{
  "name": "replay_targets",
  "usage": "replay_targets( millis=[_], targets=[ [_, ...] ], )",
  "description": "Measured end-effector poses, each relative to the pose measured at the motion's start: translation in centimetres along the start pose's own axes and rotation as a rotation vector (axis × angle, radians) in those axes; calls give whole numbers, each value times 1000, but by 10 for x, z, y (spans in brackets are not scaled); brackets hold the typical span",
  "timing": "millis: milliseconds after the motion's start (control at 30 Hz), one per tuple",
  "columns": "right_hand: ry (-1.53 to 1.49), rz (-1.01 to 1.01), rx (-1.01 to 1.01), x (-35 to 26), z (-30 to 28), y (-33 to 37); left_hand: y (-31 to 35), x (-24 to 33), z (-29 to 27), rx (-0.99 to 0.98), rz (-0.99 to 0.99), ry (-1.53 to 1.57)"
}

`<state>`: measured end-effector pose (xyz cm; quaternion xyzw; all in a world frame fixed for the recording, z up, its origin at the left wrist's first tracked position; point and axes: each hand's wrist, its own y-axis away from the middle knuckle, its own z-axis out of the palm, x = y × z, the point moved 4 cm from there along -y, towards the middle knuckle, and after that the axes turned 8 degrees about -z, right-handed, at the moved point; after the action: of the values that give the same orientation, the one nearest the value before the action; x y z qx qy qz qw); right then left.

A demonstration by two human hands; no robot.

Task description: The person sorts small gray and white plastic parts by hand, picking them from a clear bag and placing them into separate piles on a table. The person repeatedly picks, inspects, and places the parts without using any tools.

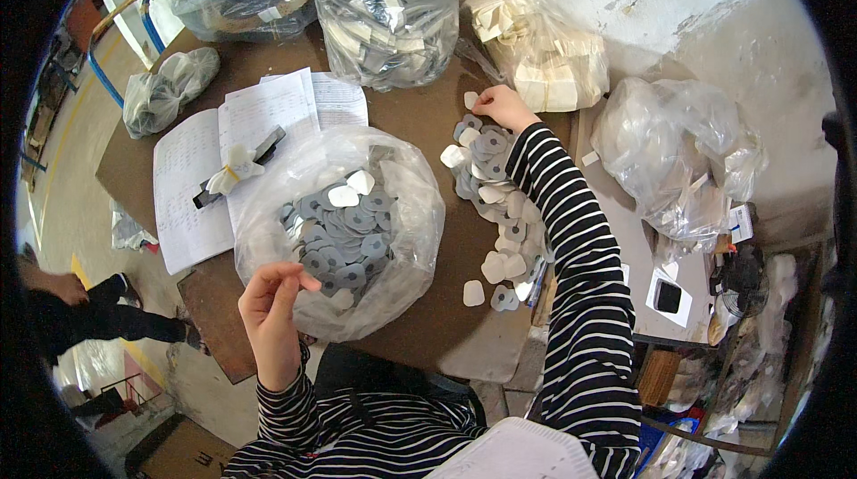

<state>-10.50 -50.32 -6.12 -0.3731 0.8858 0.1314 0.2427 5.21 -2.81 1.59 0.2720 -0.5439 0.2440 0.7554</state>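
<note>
My right hand reaches to the far end of a loose pile of grey flower-shaped pieces and white rounded pieces on the brown table. Its fingertips pinch the edge of a white rounded piece. An opened clear plastic bag stands in front of me, with many grey pieces inside, each with a dark round centre. A few white pieces lie on top of them. At the bag's near left rim, my left hand has thumb and fingers drawn together; anything between them is hidden.
Open papers with a dark clip-like tool lie left of the bag. Filled plastic bags line the back, with another bag at right. A phone-like dark object lies right of my arm. Another person's leg shows at left.
</note>
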Motion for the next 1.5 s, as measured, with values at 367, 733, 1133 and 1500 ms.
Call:
replay_targets(
  millis=[367, 733, 1133, 1500],
  targets=[
    [-166, -148, -433, -36, -34, 60, 1, 0, -6, 2, 12, -43],
    [-295, -104, -133, -48, -56, 98, 0, 0, -5, -19, -4, -43],
    [-186, -311, -101, -76, -21, 100, 7, 1, -6, -1, -34, -32],
    [-590, -51, 35, -68, -58, 127, 8, -1, 1, -54, -59, -30]
  ],
)
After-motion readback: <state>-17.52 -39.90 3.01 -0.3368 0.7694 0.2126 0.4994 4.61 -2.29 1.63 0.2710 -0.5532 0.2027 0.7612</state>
